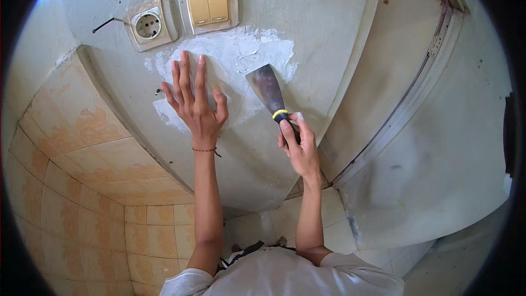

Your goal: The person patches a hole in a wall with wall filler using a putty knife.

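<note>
My left hand lies against the grey-green wall, fingers spread and pointing up, over the lower left part of a white filler patch. Nothing is in it. In my right hand is a putty knife with a dark metal blade and a black handle with a yellow ring. Its blade tilts up and left, the tip over the right part of the patch. Whether the edge touches the wall, I cannot tell. The filler looks uneven, with raised ridges near the blade.
Above the patch are a round socket and a cream double switch. A nail sticks out left of the socket. Orange-beige tiles cover the lower left. A pale door stands at the right, beyond the wall's edge.
</note>
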`<move>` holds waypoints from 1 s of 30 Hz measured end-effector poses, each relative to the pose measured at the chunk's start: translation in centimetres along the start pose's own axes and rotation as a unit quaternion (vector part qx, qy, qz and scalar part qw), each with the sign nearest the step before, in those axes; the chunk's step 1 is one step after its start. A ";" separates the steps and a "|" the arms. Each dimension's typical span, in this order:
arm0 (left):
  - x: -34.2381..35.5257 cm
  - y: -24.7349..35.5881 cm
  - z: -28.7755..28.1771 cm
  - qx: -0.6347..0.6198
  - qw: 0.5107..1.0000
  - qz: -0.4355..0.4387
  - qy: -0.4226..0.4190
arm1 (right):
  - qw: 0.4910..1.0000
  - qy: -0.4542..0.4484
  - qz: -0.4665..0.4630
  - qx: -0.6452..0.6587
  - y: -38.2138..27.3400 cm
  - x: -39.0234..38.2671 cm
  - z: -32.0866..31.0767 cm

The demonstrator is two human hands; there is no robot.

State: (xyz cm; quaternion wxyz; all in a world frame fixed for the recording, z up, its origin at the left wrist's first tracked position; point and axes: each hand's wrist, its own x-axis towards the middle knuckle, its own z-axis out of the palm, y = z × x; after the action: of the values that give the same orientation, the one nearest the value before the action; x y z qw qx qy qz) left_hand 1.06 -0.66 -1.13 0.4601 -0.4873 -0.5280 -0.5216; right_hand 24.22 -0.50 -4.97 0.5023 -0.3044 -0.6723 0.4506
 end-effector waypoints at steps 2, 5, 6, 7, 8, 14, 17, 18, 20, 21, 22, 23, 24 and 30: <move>-0.8 -0.1 -0.1 0.002 1.000 -0.006 0.001 | 0.996 0.061 -0.049 0.045 0.6 -0.4 1.6; -1.1 -0.5 0.1 0.009 1.000 -0.009 -0.001 | 0.992 0.109 -0.065 0.001 -0.5 -0.1 1.8; -1.1 -0.5 0.1 0.016 1.000 -0.004 -0.001 | 0.991 0.119 -0.050 0.025 -0.8 0.1 2.0; -1.1 -0.5 0.2 0.014 1.000 -0.003 -0.004 | 0.991 0.121 -0.048 0.025 -0.6 0.4 2.0; -0.9 -0.5 0.1 0.014 1.000 -0.002 -0.003 | 0.994 0.093 -0.021 0.053 -0.2 0.7 2.0; -2.8 -0.9 0.3 0.016 1.000 -0.005 -0.009 | 0.997 0.062 0.008 0.049 1.1 0.3 3.2; -2.8 -0.8 0.1 0.021 1.000 -0.006 -0.013 | 0.996 0.081 -0.027 0.010 0.7 0.6 3.2; -2.6 -0.7 0.0 0.022 1.000 -0.010 -0.016 | 0.996 0.083 -0.029 0.011 0.9 0.8 3.1; -2.8 -0.8 0.1 0.023 1.000 -0.008 -0.017 | 0.996 0.071 -0.056 -0.013 1.5 1.1 2.7; -2.9 -0.9 0.2 0.023 1.000 -0.008 -0.019 | 0.996 0.072 -0.057 -0.012 1.5 1.2 2.6; -2.9 -1.0 0.3 0.023 1.000 -0.007 -0.018 | 0.994 0.086 -0.062 -0.010 1.3 1.3 2.6; -2.9 -1.0 0.2 0.028 0.999 -0.008 -0.024 | 0.993 0.097 -0.067 -0.007 1.1 1.3 2.6; -3.0 -1.1 0.1 0.033 0.999 -0.009 -0.029 | 0.994 0.093 -0.052 0.007 0.8 1.2 2.6; -1.2 -1.3 -0.4 0.025 0.999 -0.007 -0.033 | 0.992 0.122 -0.038 0.012 -1.3 0.9 2.5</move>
State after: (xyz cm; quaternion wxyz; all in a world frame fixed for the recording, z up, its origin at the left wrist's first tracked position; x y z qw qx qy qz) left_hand -0.11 -1.08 -2.49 0.4509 -0.4883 -0.5595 -0.4952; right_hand 21.60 -1.01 -3.61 0.6008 -0.3253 -0.6114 0.3992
